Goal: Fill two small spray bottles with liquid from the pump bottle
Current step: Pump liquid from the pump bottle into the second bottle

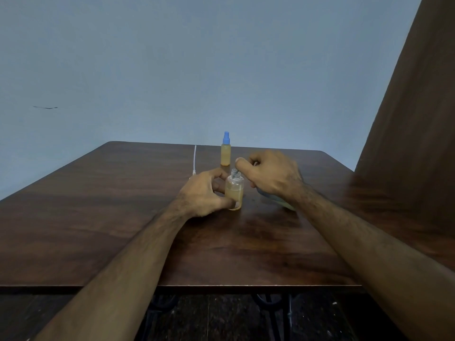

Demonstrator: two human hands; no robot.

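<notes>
A small clear spray bottle (234, 190) stands uncapped near the table's middle, about half full of yellowish liquid. My left hand (204, 193) grips its body from the left. My right hand (273, 175) is curled just right of the bottle's open neck, with its thumb above the opening. It holds a pale bluish container, the pump bottle (278, 201), which is mostly hidden under my wrist. A second small spray bottle (226, 153) with a blue spray cap stands farther back, filled with yellowish liquid. A white dip tube (195, 158) lies left of it, its head hidden behind my left hand.
The dark wooden table (98, 230) ends at a near edge close to me and at a blue-grey wall behind. A brown panel (406, 143) rises along the right side.
</notes>
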